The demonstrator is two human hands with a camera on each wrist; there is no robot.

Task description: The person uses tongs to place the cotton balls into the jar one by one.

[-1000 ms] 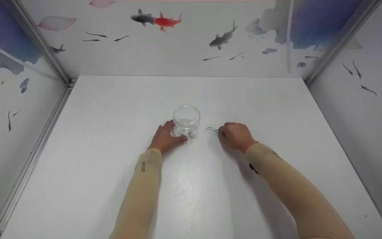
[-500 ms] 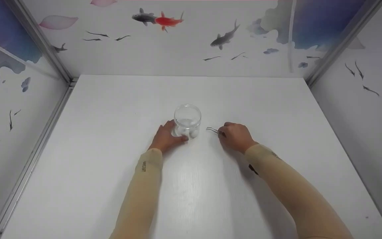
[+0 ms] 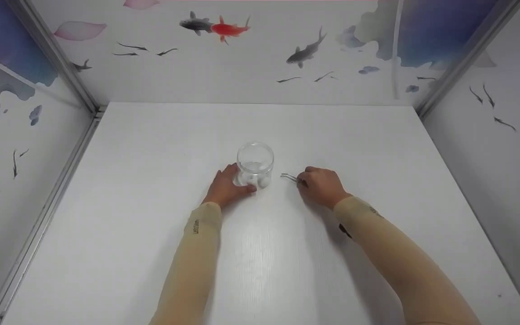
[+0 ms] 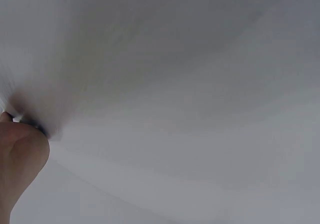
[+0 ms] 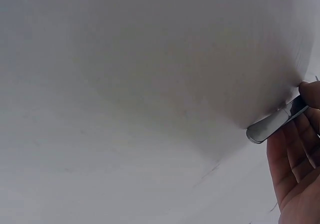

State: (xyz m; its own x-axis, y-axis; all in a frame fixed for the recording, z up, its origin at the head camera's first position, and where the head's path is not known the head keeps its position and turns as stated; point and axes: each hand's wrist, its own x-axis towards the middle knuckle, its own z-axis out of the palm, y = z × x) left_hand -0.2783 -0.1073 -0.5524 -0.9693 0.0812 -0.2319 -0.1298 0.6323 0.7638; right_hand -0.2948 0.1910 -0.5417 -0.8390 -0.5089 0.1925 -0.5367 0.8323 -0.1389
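Note:
A clear, lidless jar (image 3: 255, 158) stands upright near the middle of the white table, with a few small white balls (image 3: 263, 181) showing through its lower wall. My left hand (image 3: 226, 186) holds the jar low down, thumb across the front and fingers at its left side. To the right of the jar, my right hand (image 3: 324, 184) grips metal tweezers (image 3: 289, 176), their bent tips pointing left toward the jar. The right wrist view shows the rounded back end of the tweezers (image 5: 270, 126) sticking out from the fingers. Only part of the left hand (image 4: 22, 156) appears in the left wrist view.
The white tabletop (image 3: 260, 262) extends around both hands. Fish-patterned panels enclose it, with a back wall (image 3: 251, 72) behind and side walls on the left and right. Metal strips (image 3: 45, 203) run along the left edge and corners.
Both hands and the jar stay in nearly the same places. The tweezers' tips come together, then stand slightly apart now. The head view has shifted very slightly.

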